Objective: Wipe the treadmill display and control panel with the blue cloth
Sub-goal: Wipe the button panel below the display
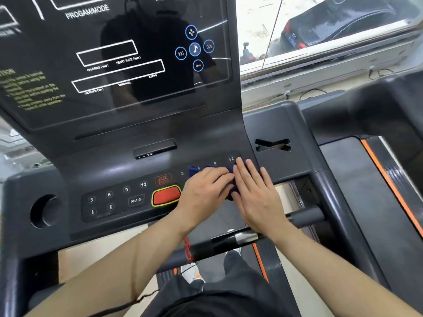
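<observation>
The blue cloth (pixel 232 191) lies on the right part of the dark control panel (pixel 109 200), mostly hidden under both hands, with a corner showing near the numbered keys. My left hand (pixel 203 191) presses flat on the cloth's left side. My right hand (pixel 256 195) lies flat with fingers spread over its right side, fingertips near the "12" key. Above stands the glossy black display (pixel 109 65) with white boxes and blue music buttons (pixel 194 49).
A red stop button (pixel 166 195) with a yellow rim sits just left of my left hand. A round cup holder (pixel 44 213) is at the far left. A grey handlebar (pixel 306 216) runs below my right hand. A window with a parked car is at upper right.
</observation>
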{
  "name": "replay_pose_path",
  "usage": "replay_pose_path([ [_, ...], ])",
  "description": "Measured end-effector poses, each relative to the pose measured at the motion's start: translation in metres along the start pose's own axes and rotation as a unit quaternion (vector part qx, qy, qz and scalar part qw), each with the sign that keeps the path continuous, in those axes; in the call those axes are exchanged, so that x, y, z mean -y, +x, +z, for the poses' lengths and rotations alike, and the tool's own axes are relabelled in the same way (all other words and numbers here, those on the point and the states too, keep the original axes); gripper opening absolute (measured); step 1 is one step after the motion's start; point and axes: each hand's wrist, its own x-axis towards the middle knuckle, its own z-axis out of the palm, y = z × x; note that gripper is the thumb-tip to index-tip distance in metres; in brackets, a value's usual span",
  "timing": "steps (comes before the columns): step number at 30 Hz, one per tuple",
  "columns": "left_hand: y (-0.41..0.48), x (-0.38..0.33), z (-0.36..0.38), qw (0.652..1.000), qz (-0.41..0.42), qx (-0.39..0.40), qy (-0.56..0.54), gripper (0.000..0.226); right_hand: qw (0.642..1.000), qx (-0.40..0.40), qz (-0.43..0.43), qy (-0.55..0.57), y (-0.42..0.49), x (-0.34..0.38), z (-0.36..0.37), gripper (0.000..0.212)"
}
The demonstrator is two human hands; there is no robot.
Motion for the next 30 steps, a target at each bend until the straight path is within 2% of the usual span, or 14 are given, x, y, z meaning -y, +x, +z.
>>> replay_pose_path([
  [3,0.029,0.013,0.012,0.999,-0.01,-0.018,0.041,0.023,0.999,0.015,0.028,-0.03,0.041,-0.009,-0.006,0.064],
  [6,0.06,0.016,0.022,0.998,-0.049,-0.001,0.051,0.03,0.996,0.045,0.074,-0.037,0.073,-0.016,-0.011,0.067],
  [9,0.057,0.006,0.012,0.998,-0.037,0.005,0.057,0.021,0.996,0.032,0.075,-0.035,0.059,-0.012,-0.009,0.066],
  [12,0.023,0.007,-0.007,0.996,-0.006,0.0,0.085,0.016,0.999,-0.01,0.035,-0.019,0.018,0.009,0.002,0.064],
  [15,-0.008,0.024,-0.016,0.994,-0.006,-0.008,0.109,0.012,0.997,-0.03,-0.065,0.007,-0.007,0.025,0.018,0.066],
  [17,-0.018,0.035,-0.02,0.99,-0.04,-0.012,0.132,0.013,0.992,-0.019,-0.122,0.011,-0.004,0.032,0.021,0.064],
  [20,-0.031,0.047,-0.029,0.979,-0.114,-0.017,0.167,0.013,0.986,0.027,-0.162,0.011,0.022,0.048,0.01,0.062],
  [24,-0.05,0.06,-0.054,0.947,-0.271,-0.032,0.171,0.019,0.973,0.102,-0.205,0.037,0.063,0.078,-0.002,0.078],
  [27,-0.052,0.063,-0.069,0.916,-0.334,0.006,0.223,0.032,0.969,0.113,-0.215,0.037,0.093,0.089,-0.005,0.083],
  [30,-0.038,0.057,-0.069,0.91,-0.375,0.031,0.177,0.027,0.967,0.112,-0.227,0.019,0.108,0.083,-0.009,0.082],
])
